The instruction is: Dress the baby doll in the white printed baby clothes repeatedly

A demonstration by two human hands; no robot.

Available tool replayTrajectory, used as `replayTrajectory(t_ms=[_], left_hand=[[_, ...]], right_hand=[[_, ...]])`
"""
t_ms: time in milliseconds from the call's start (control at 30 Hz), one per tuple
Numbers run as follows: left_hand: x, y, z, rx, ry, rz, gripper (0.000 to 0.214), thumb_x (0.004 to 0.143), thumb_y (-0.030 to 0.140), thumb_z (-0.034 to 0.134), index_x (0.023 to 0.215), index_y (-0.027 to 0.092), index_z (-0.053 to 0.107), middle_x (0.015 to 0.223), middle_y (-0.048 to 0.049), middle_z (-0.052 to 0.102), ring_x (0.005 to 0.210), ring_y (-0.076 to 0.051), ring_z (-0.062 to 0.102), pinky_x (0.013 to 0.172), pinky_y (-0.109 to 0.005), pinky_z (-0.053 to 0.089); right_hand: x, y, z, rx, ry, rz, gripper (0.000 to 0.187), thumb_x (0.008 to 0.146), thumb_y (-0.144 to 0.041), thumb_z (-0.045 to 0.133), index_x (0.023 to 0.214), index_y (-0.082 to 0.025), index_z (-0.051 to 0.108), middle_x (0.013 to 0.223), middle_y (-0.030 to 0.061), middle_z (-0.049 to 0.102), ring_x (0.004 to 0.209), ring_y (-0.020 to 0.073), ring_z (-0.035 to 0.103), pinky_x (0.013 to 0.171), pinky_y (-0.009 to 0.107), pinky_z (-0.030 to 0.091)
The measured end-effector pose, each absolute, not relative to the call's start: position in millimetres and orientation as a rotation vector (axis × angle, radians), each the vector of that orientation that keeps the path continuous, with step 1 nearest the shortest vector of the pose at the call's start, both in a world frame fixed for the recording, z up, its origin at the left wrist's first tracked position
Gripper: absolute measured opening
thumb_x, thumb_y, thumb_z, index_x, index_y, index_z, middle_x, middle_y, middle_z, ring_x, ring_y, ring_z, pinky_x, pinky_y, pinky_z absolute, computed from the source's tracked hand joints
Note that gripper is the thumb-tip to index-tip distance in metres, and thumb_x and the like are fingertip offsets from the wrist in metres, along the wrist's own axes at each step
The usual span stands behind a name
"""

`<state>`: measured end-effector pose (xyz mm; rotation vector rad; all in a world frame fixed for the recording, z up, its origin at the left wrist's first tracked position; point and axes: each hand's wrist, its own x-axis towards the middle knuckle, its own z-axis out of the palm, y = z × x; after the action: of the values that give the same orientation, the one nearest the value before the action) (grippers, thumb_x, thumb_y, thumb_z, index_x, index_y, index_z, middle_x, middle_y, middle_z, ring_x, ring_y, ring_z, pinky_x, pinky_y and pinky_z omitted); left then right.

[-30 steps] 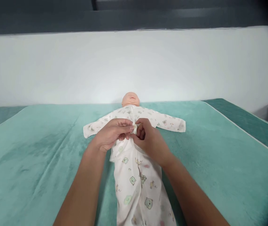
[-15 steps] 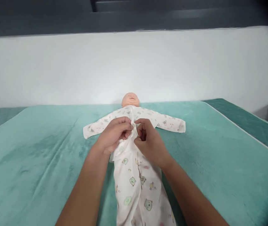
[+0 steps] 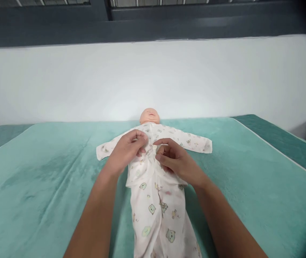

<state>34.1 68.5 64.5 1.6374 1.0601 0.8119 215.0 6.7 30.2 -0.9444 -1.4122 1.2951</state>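
Observation:
A baby doll [image 3: 150, 116] lies on its back, its head toward the wall. It wears a white long-sleeved baby shirt [image 3: 139, 175] with small printed animals, over matching trousers [image 3: 153, 218]. My left hand [image 3: 128, 148] hovers at the left of the shirt's front, fingers loosely curled and apart from the front strip, with no cloth visible in them. My right hand [image 3: 176, 157] is at the front strip, index fingertip and thumb on either side of a small raised bit of its edge, where a light button-like spot shows. The right palm's underside is hidden.
A green plush cover [image 3: 48, 172] lies beneath the doll, with a darker green strip [image 3: 284, 143] beyond a pale seam at the right. Behind stands a white wall [image 3: 153, 79], with a dark window frame [image 3: 48, 25] and bars above it.
My hands have drawn slightly apart. My left fingers have come off the gathered shirt front, which now lies flatter with its hem showing. The view has tilted up a little.

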Motion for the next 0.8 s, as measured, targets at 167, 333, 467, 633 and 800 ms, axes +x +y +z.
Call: replayTrajectory(t_ms=[167,333,467,633,800], left_hand=[[41.0,70.2,55.9,1.944,1.131,0.772,0.016,0.085,0.033,0.053,0.096,0.025,0.062,0.069,0.0028,0.055,0.06,-0.014,0.051,0.056,-0.025,0.038],[25.6,50.3,29.7,2.106,1.298,1.045,0.014,0.089,0.031,0.05,0.088,0.022,0.061,0.082,-0.0008,0.06,0.076,-0.017,0.053,0.07,-0.028,0.039],[3.8,10.4,-7.2,2.078,1.231,1.123,0.014,0.093,0.031,0.05,0.098,0.022,0.059,0.093,-0.0029,0.056,0.083,-0.016,0.053,0.075,-0.028,0.043],[-2.9,-18.8,-26.2,2.264,1.142,1.262,0.023,0.089,0.022,0.055,0.112,0.025,0.059,0.111,-0.0057,0.054,0.106,-0.02,0.052,0.092,-0.034,0.043],[15.5,-21.1,-3.3,2.629,1.343,1.012,0.025,0.088,0.021,0.057,0.112,0.025,0.061,0.109,-0.0056,0.055,0.104,-0.022,0.051,0.089,-0.037,0.044]], right_hand=[[227.0,8.8,28.6,-0.869,-1.472,1.446,0.037,0.087,-0.038,0.061,0.121,-0.027,0.051,0.081,-0.0016,0.056,0.06,0.012,0.055,0.045,0.023,0.04],[237.0,2.2,10.4,-1.117,-1.363,0.952,0.022,0.086,-0.042,0.061,0.096,-0.022,0.061,0.073,-0.0017,0.051,0.062,0.0119,0.047,0.054,0.027,0.041],[231.3,-30.0,-19.1,-1.276,-1.499,0.683,0.018,0.085,-0.037,0.063,0.094,-0.023,0.056,0.084,0.0013,0.053,0.072,0.015,0.049,0.065,0.03,0.044],[220.6,-65.1,-43.8,-1.269,-1.678,0.246,0.029,0.088,-0.032,0.063,0.113,-0.023,0.052,0.112,0.0097,0.054,0.104,0.0237,0.051,0.086,0.038,0.046],[213.4,-56.7,-30.9,-1.349,-1.904,-0.2,0.019,0.095,-0.027,0.051,0.112,-0.021,0.056,0.105,0.0093,0.06,0.098,0.0252,0.053,0.084,0.039,0.044]])
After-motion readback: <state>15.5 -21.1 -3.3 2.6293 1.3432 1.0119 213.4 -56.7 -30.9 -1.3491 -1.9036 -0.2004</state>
